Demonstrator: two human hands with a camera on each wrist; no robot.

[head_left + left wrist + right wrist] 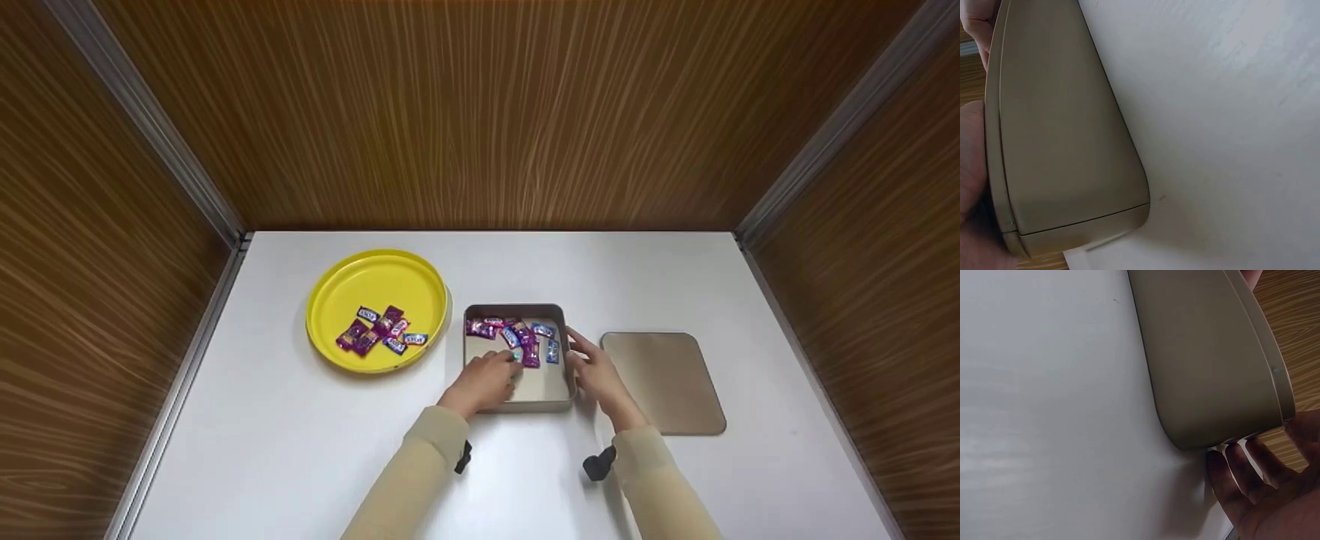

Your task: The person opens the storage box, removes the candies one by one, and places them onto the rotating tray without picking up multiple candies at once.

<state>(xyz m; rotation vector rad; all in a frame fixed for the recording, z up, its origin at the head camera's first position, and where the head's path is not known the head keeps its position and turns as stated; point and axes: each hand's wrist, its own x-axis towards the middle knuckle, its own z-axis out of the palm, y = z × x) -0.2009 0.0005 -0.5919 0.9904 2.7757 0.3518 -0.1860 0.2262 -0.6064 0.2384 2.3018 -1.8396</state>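
Beige sleeves [409,480] are seen at the near edge, a small black device [598,465] being worn at the right wrist. Just beyond, a square tin box [529,406] is set at the middle of the white surface [525,487], its corners rounded, its outer walls smooth and dull brown-beige, its rim edged by a thin line. Inside, wrapped candies [530,352] are scattered over the far part of the pale floor: glossy purple wrappers at the far left and middle, blue-and-white ones in the middle and along the right, with a touch of pink among them.

Into the tin's left side the left hand [486,379] is lowered, fingers bent downward beside a small teal piece [517,356]; whether anything is pinched cannot be told. By the right hand [600,375] the tin's right wall is touched from outside, fingers spread and not clenched.

To the left and slightly farther off, a round yellow plate [390,281] is placed, more candies [365,343], purple, blue and pink, being gathered on its near half. To the right, a flat brown-beige panel [664,386] with rounded corners is laid.
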